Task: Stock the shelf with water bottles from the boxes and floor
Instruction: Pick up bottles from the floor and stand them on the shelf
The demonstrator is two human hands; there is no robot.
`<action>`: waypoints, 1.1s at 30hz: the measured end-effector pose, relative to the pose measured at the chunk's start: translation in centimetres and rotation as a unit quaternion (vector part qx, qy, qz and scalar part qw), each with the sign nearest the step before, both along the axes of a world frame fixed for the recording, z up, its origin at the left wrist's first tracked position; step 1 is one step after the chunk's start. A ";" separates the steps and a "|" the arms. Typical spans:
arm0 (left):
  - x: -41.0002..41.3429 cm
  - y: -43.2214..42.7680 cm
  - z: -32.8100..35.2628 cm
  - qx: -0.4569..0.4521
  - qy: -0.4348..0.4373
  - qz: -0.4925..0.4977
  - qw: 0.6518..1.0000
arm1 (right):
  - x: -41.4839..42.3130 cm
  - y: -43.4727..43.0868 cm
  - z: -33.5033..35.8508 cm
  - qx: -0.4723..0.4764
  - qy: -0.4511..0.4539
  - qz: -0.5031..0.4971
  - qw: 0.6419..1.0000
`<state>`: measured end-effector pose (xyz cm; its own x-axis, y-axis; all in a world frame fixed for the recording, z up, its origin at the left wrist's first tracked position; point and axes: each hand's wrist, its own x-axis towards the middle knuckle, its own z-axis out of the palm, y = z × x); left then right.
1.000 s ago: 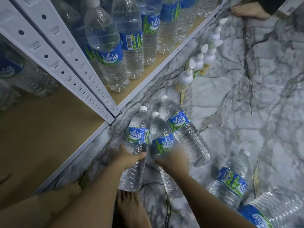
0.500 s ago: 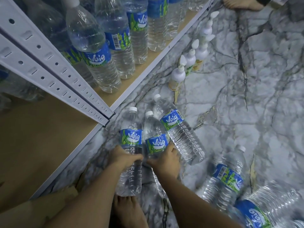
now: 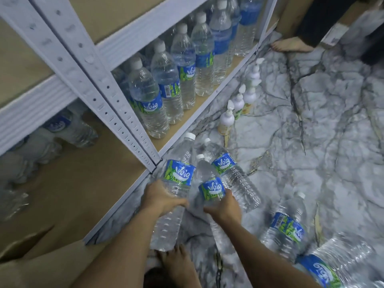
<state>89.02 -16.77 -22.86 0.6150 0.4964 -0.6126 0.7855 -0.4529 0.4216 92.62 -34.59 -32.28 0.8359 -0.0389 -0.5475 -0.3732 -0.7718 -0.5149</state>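
Note:
My left hand (image 3: 161,199) grips a clear water bottle with a blue label (image 3: 178,173) around its middle, lifted and tilted toward the shelf. My right hand (image 3: 225,207) grips a second blue-labelled bottle (image 3: 209,183) just beside it. A third bottle (image 3: 234,177) lies on the marble floor right behind them. Two more bottles lie at the lower right, one (image 3: 287,227) near my right forearm and another (image 3: 334,265) at the frame's corner. The bottom shelf board (image 3: 62,194) is bare in front of my left hand, with a row of standing bottles (image 3: 149,100) further along.
A white perforated upright post (image 3: 116,113) stands at the shelf's front edge beside the held bottles. Several white pump bottles (image 3: 226,119) line the floor along the shelf. My bare foot (image 3: 176,265) is below the bottles. Another person's foot (image 3: 288,45) is at the far end.
Both hands have lifted their bottles off the floor and raised them toward the shelf. The view has tilted up, showing more of the shelf.

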 end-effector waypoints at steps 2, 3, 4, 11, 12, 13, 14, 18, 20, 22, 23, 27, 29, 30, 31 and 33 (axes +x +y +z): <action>-0.3 0.4 2.5 0.015 -0.031 -0.005 0.999 | -0.8 -0.6 1.8 0.037 -0.036 -0.012 0.999; -0.4 0.5 3.9 0.024 -0.049 -0.005 0.998 | -1.1 -0.6 3.1 0.061 -0.057 -0.020 0.996; -0.7 0.5 5.2 0.032 -0.067 -0.004 0.997 | -1.4 -0.6 4.5 0.086 -0.077 -0.027 0.993; -4.3 -1.2 14.2 0.054 -0.264 0.043 0.962 | -1.4 2.3 17.3 0.230 -0.212 -0.047 0.949; -4.9 -1.4 15.3 0.054 -0.302 0.061 0.950 | -1.4 2.7 19.0 0.255 -0.233 -0.045 0.937; -5.6 -1.5 16.5 0.056 -0.339 0.079 0.936 | -1.6 3.1 20.7 0.275 -0.248 -0.038 0.928; -6.3 -1.4 17.6 0.060 -0.375 0.097 0.920 | -1.8 3.5 22.5 0.297 -0.258 -0.029 0.919; -9.5 0.1 22.7 0.096 -0.485 0.163 0.854 | -3.3 5.9 29.5 0.368 -0.310 0.034 0.876; -11.5 1.1 25.8 0.123 -0.528 0.191 0.818 | -4.2 7.8 32.5 0.398 -0.326 0.086 0.853; -13.6 2.4 28.6 0.146 -0.558 0.212 0.789 | -5.3 10.1 35.5 0.420 -0.337 0.130 0.833; -14.6 3.2 29.8 0.152 -0.569 0.224 0.776 | -5.9 11.5 36.9 0.428 -0.338 0.150 0.825; -18.7 7.7 33.2 0.205 -0.593 0.278 0.727 | -8.9 17.4 41.1 0.481 -0.344 0.216 0.777; -20.6 9.9 34.5 0.227 -0.594 0.303 0.709 | -10.3 20.4 42.6 0.497 -0.343 0.259 0.754; -21.4 10.8 34.9 0.236 -0.594 0.316 0.701 | -11.0 21.9 43.2 0.504 -0.340 0.277 0.744; -22.2 11.7 35.4 0.248 -0.594 0.329 0.691 | -11.5 23.4 43.6 0.511 -0.336 0.291 0.736; -23.4 13.4 35.8 0.276 -0.593 0.353 0.669 | -12.5 26.2 44.2 0.520 -0.339 0.311 0.719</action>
